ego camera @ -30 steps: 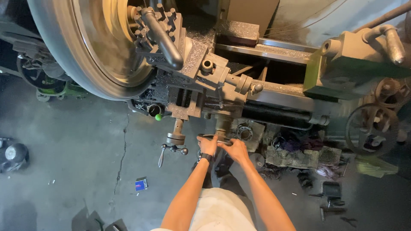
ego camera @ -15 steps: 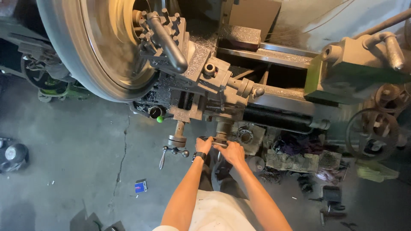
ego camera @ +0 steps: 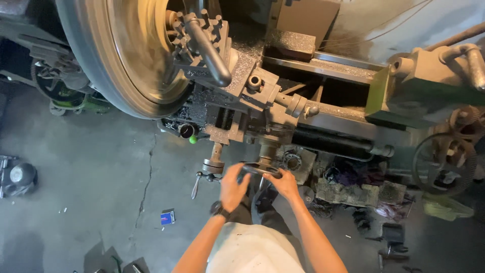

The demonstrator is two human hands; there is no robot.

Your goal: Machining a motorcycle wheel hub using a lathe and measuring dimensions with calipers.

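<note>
Both hands on a dark, flat metal handwheel below the chip-crusted grey carriage of a lathe. Left hand, black watch at the wrist, fingers curled round the left rim; right hand clasping the right rim. Above left, a big steel disc blurred, smooth and shiny. Below, cracked concrete floor.

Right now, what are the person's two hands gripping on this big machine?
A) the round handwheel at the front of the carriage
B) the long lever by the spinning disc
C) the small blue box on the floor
A: the left hand and right hand both clasp the handwheel at the lathe's front.
</note>
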